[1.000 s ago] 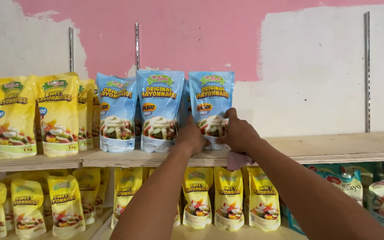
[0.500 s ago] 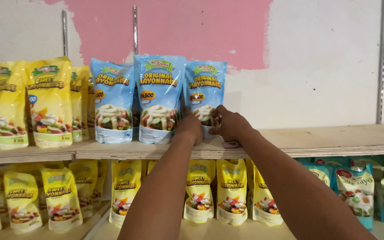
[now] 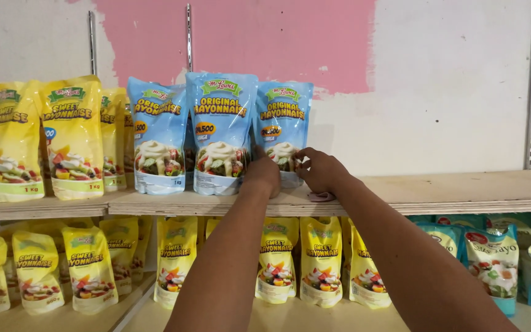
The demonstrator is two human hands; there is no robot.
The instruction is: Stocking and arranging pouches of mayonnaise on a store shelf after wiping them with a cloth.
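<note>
Both hands now lower on rightmost blue plastic mayo pouch [image 3: 283,132]: left hand [image 3: 263,174] & right hand [image 3: 321,172] gripping its base, pink cloth [image 3: 321,197] under right.

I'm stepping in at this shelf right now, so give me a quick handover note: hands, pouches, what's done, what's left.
Left hand: fingers around the lower edge of the rightmost blue pouch, at the gap beside the middle blue pouch.
Right hand: on that same pouch's right lower edge; a pink cloth lies on the wooden shelf under it.
Done: three blue pouches stand upright in a row, yellow pouches to their left.
Left: the shelf to the right is bare; the rightmost pouch is not yet released.
</note>
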